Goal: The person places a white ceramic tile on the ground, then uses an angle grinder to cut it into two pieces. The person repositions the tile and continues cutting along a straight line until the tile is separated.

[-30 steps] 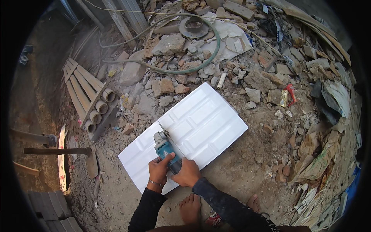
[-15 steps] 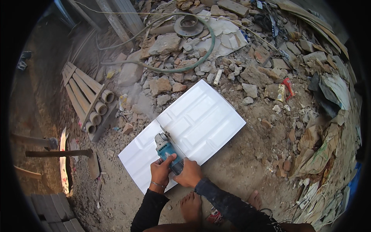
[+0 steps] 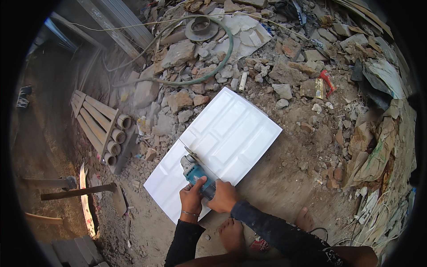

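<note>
A teal angle grinder point(image 3: 195, 172) is gripped by both hands over a glossy white panel point(image 3: 240, 133) with raised rectangles, which looks like a wall tile lying on the dirt. My left hand point(image 3: 191, 198) wraps the grinder's body from the left, thumb on top. Closed round the rear part of the same tool is my right hand point(image 3: 223, 197). The cutting disc point(image 3: 192, 154) stands on edge at a thin dark line that crosses the panel; how deep it reaches is hidden. Part of the panel's near edge is behind my hands.
Broken bricks and stone rubble point(image 3: 178, 101) lie beyond the panel, with a green hose point(image 3: 209, 80) looped over them. Bundled pipes point(image 3: 106, 129) and a hoe point(image 3: 80, 191) are on the left. Crumpled sacking point(image 3: 373, 155) is at right. My bare feet point(image 3: 231, 234) are close to the near edge.
The view has shifted slightly. Grinder and hands have slid a little along the dark line toward the near edge of the panel. Both hands keep their hold.
</note>
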The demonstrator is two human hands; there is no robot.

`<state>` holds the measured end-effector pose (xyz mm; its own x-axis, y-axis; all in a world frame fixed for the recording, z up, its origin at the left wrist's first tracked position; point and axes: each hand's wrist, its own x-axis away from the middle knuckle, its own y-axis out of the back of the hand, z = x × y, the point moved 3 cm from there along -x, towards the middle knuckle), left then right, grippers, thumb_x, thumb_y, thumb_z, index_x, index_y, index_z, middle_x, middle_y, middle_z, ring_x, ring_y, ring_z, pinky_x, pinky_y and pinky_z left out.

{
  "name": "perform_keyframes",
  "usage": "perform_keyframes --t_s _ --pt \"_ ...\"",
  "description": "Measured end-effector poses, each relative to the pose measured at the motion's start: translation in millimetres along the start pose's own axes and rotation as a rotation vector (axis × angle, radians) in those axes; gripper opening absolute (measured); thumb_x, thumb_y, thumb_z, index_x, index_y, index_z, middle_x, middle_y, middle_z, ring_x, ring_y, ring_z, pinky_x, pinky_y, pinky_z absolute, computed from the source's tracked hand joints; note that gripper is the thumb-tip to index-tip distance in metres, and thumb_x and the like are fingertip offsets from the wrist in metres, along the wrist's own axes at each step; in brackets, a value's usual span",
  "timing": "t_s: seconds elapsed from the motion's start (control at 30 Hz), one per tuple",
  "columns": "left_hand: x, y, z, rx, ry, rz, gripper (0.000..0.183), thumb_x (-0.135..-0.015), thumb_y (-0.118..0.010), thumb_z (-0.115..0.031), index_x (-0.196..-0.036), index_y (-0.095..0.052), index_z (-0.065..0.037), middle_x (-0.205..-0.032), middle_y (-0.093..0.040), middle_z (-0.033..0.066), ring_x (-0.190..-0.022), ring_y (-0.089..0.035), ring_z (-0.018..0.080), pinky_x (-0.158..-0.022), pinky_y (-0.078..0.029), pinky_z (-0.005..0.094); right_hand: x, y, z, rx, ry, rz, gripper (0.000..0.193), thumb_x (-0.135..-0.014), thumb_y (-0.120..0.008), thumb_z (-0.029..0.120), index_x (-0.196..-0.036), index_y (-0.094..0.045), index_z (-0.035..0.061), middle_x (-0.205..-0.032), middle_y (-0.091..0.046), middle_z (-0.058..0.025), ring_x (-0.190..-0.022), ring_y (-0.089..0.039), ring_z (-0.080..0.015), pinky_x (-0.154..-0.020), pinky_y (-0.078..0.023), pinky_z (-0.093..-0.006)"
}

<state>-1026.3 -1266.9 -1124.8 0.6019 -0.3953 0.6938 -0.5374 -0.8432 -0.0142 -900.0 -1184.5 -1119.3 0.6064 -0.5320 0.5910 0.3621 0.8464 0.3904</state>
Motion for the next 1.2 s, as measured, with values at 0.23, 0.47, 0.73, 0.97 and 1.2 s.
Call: perform_keyframes --t_s 0.23,0.47,0.73,0.97,1.2 --pt "11.2 -8.4 0.1 -0.010 -0.001 -0.025 0.023 -0.087 -0.086 -0.013 -0.097 -0.068 -0.003 -0.080 -0.065 0.0006 -0.066 -0.065 0.0144 -0.065 -0.059 0.0323 9.4 5.9 -3.5 -0.056 -0.035 0.023 0.056 -0.071 -0.084 0.024 -0.113 -0.063 -0.0062 -0.110 -0.072 -0.0299 -0.107 -0.072 -0.0453 -0.093 -0.059 -0.0488" --pt "14.2 -7.3 6.8 -0.014 0.010 -0.022 0.024 -0.087 -0.086 -0.013 -0.097 -0.069 0.000 -0.082 -0.067 0.0021 -0.067 -0.066 0.0159 -0.067 -0.059 0.0327 15.0 4.9 -8.7 -0.062 -0.010 -0.010 0.057 -0.070 -0.084 0.027 -0.111 -0.063 -0.0063 -0.104 -0.073 -0.0316 -0.101 -0.072 -0.0476 -0.089 -0.060 -0.0508" --pt "15.2 -2.9 16.3 0.001 0.033 -0.006 0.029 -0.087 -0.087 -0.011 -0.104 -0.070 0.005 -0.097 -0.074 0.0091 -0.080 -0.073 0.0198 -0.074 -0.062 0.0346 20.0 3.9 -14.4 -0.081 -0.006 -0.012 0.059 -0.069 -0.084 0.027 -0.111 -0.063 -0.0079 -0.106 -0.072 -0.0327 -0.104 -0.071 -0.0483 -0.090 -0.060 -0.0503" --pt "18.6 -3.9 21.3 0.015 0.030 0.005 0.031 -0.086 -0.087 -0.012 -0.104 -0.070 0.005 -0.097 -0.074 0.0090 -0.079 -0.072 0.0196 -0.072 -0.061 0.0337 25.9 3.5 -17.5 -0.075 -0.025 0.016 0.054 -0.073 -0.082 0.020 -0.115 -0.061 -0.0069 -0.114 -0.071 -0.0317 -0.110 -0.070 -0.0476 -0.095 -0.059 -0.0501" --pt "21.7 -4.3 25.7 0.006 0.031 0.006 0.031 -0.086 -0.087 -0.012 -0.105 -0.070 0.005 -0.097 -0.074 0.0091 -0.078 -0.072 0.0189 -0.071 -0.061 0.0329 30.3 3.6 -21.5 -0.094 -0.058 0.023 0.056 -0.071 -0.082 0.019 -0.116 -0.061 -0.0065 -0.115 -0.071 -0.0318 -0.111 -0.070 -0.0477 -0.096 -0.059 -0.0505"
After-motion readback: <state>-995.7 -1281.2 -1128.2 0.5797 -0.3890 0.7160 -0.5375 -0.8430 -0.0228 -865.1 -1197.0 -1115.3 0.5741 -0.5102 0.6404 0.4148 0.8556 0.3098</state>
